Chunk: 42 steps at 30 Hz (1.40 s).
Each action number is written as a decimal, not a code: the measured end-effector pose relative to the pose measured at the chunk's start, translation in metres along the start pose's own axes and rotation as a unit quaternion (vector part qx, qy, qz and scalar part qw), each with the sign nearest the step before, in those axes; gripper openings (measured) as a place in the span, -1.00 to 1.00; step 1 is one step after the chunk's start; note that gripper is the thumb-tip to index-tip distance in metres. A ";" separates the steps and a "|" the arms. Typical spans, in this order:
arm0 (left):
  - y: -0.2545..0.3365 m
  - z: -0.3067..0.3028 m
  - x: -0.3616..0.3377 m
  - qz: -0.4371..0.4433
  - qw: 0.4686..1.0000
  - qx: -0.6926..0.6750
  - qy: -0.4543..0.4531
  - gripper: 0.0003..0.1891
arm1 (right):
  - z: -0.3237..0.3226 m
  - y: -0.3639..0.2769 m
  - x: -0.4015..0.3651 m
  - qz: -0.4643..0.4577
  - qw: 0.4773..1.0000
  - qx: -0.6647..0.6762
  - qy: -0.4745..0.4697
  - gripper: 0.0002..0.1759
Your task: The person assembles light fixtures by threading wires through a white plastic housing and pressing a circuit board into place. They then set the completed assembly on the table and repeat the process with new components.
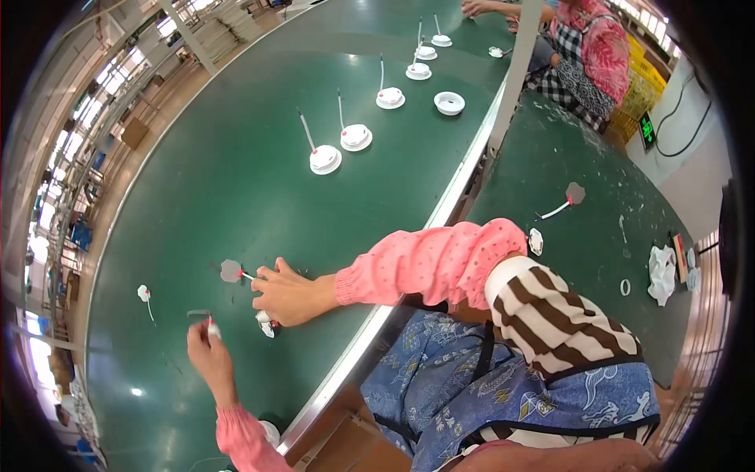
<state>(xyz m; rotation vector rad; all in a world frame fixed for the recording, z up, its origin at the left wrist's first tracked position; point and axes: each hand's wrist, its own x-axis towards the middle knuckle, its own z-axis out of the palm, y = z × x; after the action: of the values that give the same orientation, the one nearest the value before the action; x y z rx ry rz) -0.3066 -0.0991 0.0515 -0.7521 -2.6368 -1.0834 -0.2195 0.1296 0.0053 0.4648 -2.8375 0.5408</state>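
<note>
My left hand (209, 352) is low on the green table (212, 189), its fingers pinched round a small white piece (214, 330) with a red spot; a thin grey strip sticks out beside it. My right hand (285, 296) lies palm down further right, fingers curled over a white wire and its thumb side against a small white part (263, 317). The wire runs to a flat grey scalloped disc (231, 271) with a red dot. Below that hand is a small white and silvery piece (268, 330). The right fingertips are partly hidden.
Several round white fixtures (325, 160) with upright wires line the table's far part, near a white ring (449, 103). A wired piece (144, 293) lies at left. Another grey disc (576, 193) and crumpled white paper (661, 274) lie on the right-hand surface. A co-worker (605, 55) is at top right.
</note>
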 end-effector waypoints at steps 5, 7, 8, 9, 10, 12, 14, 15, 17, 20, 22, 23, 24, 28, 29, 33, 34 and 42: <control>0.092 -0.036 -0.105 -0.125 0.965 -0.210 -0.089 -0.89 | -0.044 -0.032 -0.053 0.002 0.894 0.445 0.060 -0.55; 0.105 -0.015 -0.139 -0.134 0.946 -0.285 -0.075 -0.89 | -0.049 -0.049 -0.076 0.043 0.793 0.606 -0.047 -0.55; 0.106 -0.005 -0.152 -0.137 0.943 -0.293 -0.073 -0.89 | -0.067 -0.055 -0.089 0.068 0.767 0.630 -0.099 -0.54; 0.114 0.004 -0.159 -0.132 0.953 -0.263 -0.067 -0.90 | -0.067 -0.052 -0.099 0.092 0.762 0.636 -0.084 -0.54; 0.113 0.012 -0.166 -0.098 0.972 -0.202 -0.069 -0.88 | -0.058 -0.051 -0.106 0.112 0.752 0.645 -0.080 -0.54; 0.117 0.017 -0.181 -0.052 0.987 -0.136 -0.071 -0.82 | -0.060 -0.063 -0.119 0.167 0.730 0.658 -0.084 -0.57; 0.136 0.026 -0.186 -0.023 0.990 -0.121 -0.066 -0.75 | -0.066 -0.062 -0.132 0.198 0.701 0.679 -0.094 -0.62; 0.141 0.030 -0.187 -0.010 0.992 -0.106 -0.065 -0.73 | -0.062 -0.060 -0.137 0.196 0.678 0.702 -0.097 -0.63; 0.140 0.033 -0.193 -0.041 0.986 -0.115 -0.114 -0.76 | -0.067 -0.060 -0.145 0.216 0.654 0.718 -0.098 -0.70; 0.144 0.022 -0.202 -0.162 0.841 -0.482 -0.182 -0.74 | -0.068 -0.056 -0.152 0.211 0.642 0.733 -0.079 -0.82; 0.139 0.009 -0.203 -0.201 0.773 -0.552 -0.240 -0.67 | -0.069 -0.062 -0.154 0.222 0.639 0.730 -0.100 -0.80; 0.135 0.007 -0.204 -0.229 0.740 -0.578 -0.255 -0.68 | -0.070 -0.065 -0.155 0.227 0.637 0.728 -0.111 -0.80; 0.127 0.009 -0.207 -0.221 0.730 -0.585 -0.278 -0.69 | -0.069 -0.068 -0.156 0.216 0.630 0.736 -0.125 -0.79; 0.126 0.008 -0.218 -0.148 0.831 -0.472 -0.255 -0.73 | -0.070 -0.076 -0.161 0.221 0.574 0.771 -0.164 -0.78; 0.127 0.011 -0.221 -0.107 0.873 -0.417 -0.229 -0.73 | -0.068 -0.077 -0.165 0.228 0.537 0.793 -0.177 -0.77; 0.118 0.021 -0.225 -0.040 0.928 -0.311 -0.199 -0.75 | -0.046 -0.086 -0.183 0.225 0.471 0.841 -0.146 -0.76; 0.123 0.018 -0.223 -0.097 0.898 -0.357 -0.238 -0.75 | -0.045 -0.089 -0.187 0.230 0.499 0.827 -0.119 -0.77; 0.125 0.023 -0.247 -0.196 0.855 -0.406 -0.256 -0.81 | -0.051 -0.070 -0.198 0.249 0.495 0.832 0.022 -0.78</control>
<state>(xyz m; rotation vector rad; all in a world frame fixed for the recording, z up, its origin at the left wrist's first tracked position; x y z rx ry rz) -0.0302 -0.1024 0.0218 -0.7024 -2.7519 -2.5161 -0.0046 0.1402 0.0216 -0.2563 -1.2169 3.1083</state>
